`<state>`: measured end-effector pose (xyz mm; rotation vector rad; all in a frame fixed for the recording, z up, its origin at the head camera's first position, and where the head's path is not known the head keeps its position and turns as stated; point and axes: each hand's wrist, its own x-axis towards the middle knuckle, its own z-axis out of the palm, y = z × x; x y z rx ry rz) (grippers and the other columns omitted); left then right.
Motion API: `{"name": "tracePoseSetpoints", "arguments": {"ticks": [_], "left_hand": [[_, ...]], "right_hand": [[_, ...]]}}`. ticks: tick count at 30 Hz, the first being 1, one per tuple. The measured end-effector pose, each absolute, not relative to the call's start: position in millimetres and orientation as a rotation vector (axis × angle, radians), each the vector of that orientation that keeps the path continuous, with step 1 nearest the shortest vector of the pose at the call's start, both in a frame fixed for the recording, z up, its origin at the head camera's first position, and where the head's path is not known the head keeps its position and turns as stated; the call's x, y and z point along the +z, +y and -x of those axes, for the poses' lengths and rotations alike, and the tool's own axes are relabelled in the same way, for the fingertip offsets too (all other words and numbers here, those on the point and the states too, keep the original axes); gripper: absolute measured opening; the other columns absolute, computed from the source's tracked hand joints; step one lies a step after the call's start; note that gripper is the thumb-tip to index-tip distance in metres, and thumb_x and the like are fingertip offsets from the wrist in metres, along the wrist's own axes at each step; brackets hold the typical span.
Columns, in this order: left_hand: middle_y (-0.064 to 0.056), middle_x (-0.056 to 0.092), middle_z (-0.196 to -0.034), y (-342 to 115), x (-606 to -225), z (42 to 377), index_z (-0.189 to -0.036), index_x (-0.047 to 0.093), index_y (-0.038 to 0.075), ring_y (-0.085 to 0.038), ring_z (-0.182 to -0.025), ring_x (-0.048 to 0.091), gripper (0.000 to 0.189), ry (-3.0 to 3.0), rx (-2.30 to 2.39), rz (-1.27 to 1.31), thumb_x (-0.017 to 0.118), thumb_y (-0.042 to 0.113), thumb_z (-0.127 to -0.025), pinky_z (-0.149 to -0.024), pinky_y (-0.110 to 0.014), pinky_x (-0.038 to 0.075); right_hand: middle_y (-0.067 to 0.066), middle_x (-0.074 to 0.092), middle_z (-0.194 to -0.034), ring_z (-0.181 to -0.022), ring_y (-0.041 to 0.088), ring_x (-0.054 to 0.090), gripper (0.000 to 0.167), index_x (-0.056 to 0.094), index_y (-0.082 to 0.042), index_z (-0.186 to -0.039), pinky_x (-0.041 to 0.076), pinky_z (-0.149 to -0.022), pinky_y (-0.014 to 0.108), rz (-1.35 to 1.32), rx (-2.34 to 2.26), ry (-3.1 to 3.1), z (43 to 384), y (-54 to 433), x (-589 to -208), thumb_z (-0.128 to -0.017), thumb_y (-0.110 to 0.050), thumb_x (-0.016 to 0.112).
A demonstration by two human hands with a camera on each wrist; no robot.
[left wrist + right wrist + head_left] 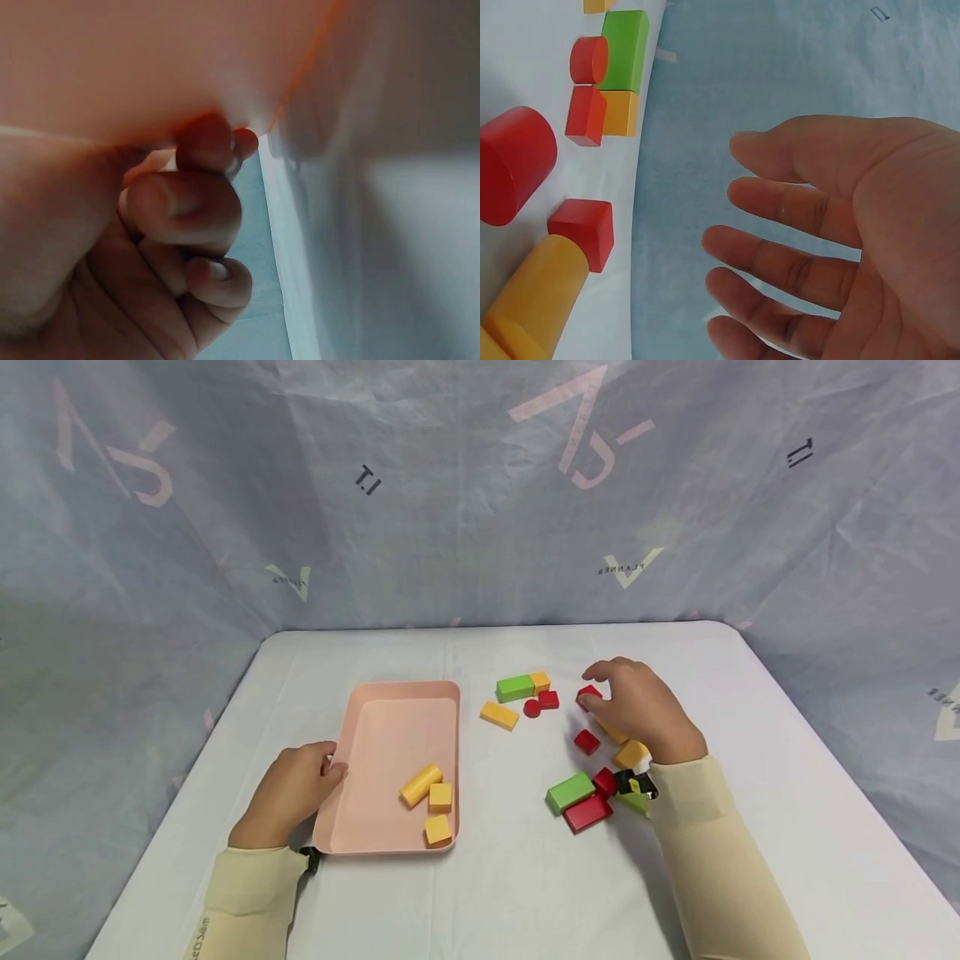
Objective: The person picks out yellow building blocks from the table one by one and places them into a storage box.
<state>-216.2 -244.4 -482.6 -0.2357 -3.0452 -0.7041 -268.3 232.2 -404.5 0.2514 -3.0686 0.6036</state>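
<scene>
Head view: I'm remotely watching the left hand point(288, 789) gripping the pink tray point(390, 727) by its left side, probably steadying it around the yellow pieces point(422, 786). Above the surface point(495, 893), the right hand point(641, 706) is hovering loose and empty near a red block point(589, 692).

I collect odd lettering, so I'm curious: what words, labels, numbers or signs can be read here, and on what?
"V", pale, on the grey curtain.
"PLANNER", mirrored, across that "V".
"T.I", black and tilted, on the curtain.
Large pink characters on the curtain: no sure reading.
Left sleeve: lettering too small to read surely.
Pink tray and toy blocks: none visible.
</scene>
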Motion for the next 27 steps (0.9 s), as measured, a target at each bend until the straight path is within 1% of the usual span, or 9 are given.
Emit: {"name": "tracePoseSetpoints", "arguments": {"ticks": [6, 13, 18, 24, 27], "left_hand": [[0.002, 0.04, -0.058, -243.7, -481.8, 216.7, -0.073, 0.05, 0.012, -0.013, -0.051, 0.039, 0.029, -3.045, -0.698, 0.233, 0.066, 0.014, -0.097, -0.049, -0.028, 0.03], [0.002, 0.046, -0.059, -244.3, -482.7, 217.6, -0.081, 0.059, 0.011, -0.014, -0.051, 0.043, 0.018, -3.051, -0.711, 0.227, 0.064, 0.015, -0.098, -0.05, -0.029, 0.033], [0.002, 0.044, -0.059, -244.9, -483.0, 218.1, -0.078, 0.056, 0.011, -0.014, -0.051, 0.042, 0.022, -3.055, -0.715, 0.226, 0.064, 0.015, -0.098, -0.05, -0.029, 0.032], [0.002, 0.041, -0.059, -244.9, -483.1, 217.9, -0.075, 0.051, 0.012, -0.013, -0.051, 0.04, 0.027, -3.052, -0.711, 0.236, 0.065, 0.014, -0.098, -0.049, -0.028, 0.03], [0.003, 0.04, -0.058, -244.7, -482.9, 217.8, -0.073, 0.05, 0.013, -0.013, -0.051, 0.039, 0.028, -3.046, -0.704, 0.239, 0.065, 0.014, -0.097, -0.049, -0.028, 0.029]], "right_hand": [[0.016, 0.064, -0.129, -0.119, 0.036, 0.057, 0.036, 0.069, -0.013, -0.128, 0.052, -0.096, 0.057, -0.202, 0.61, -3.086, 270.3, 236.6, -405.1, -0.096, -0.029, 0.067], [0.02, 0.063, -0.132, -0.118, 0.037, 0.056, 0.04, 0.068, -0.01, -0.131, 0.054, -0.091, 0.055, -0.109, 0.635, -3.141, 272.0, 239.9, -408.3, -0.096, -0.031, 0.068], [0.021, 0.063, -0.133, -0.116, 0.037, 0.057, 0.043, 0.066, -0.008, -0.133, 0.054, -0.091, 0.055, -0.077, 0.639, -3.176, 273.8, 244.2, -412.2, -0.096, -0.031, 0.068], [0.021, 0.062, -0.132, -0.11, 0.035, 0.058, 0.044, 0.065, -0.008, -0.134, 0.056, -0.085, 0.048, -0.037, 0.675, -3.216, 276.2, 246.1, -416.3, -0.096, -0.031, 0.067], [0.023, 0.063, -0.131, -0.106, 0.033, 0.059, 0.044, 0.064, -0.006, -0.134, 0.056, -0.082, 0.044, -0.036, 0.694, -3.226, 276.5, 247.2, -417.9, -0.097, -0.03, 0.066]]}}
